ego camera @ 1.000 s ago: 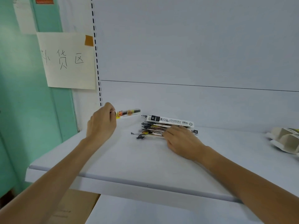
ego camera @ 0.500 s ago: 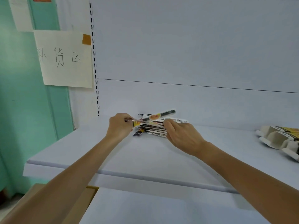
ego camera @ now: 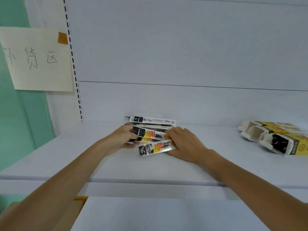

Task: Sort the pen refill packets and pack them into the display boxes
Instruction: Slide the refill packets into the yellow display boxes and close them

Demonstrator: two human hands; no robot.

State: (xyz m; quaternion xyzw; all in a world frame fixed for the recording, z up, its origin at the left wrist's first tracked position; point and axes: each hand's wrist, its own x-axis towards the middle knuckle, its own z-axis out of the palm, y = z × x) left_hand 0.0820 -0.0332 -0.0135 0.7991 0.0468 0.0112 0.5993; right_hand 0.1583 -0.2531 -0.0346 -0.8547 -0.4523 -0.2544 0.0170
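**Left hand**: your fingers are curled round the left ends of the packets.

**Right hand**: you pinch their right ends, fingers bent over the top.

**Packets:** a fanned bundle between both hands, at the middle of the shelf, near the back panel. Long axes run left to right, black ends to the left. The top one reads "M&G" on black, then a big red figure on yellow.

**Loose packet**: nearest you, held at its right end, left end tilted down.

**Rear packet**: white printed back with a barcode, print too small to read.

**Display boxes**: three, yellow and black, on their sides at the far right, well apart from the bundle. Flaps are open, mouths face left. The nearest mouth looks dark; its contents cannot be told.

**Paper note**: taped at upper left, handwritten, ending "货区".
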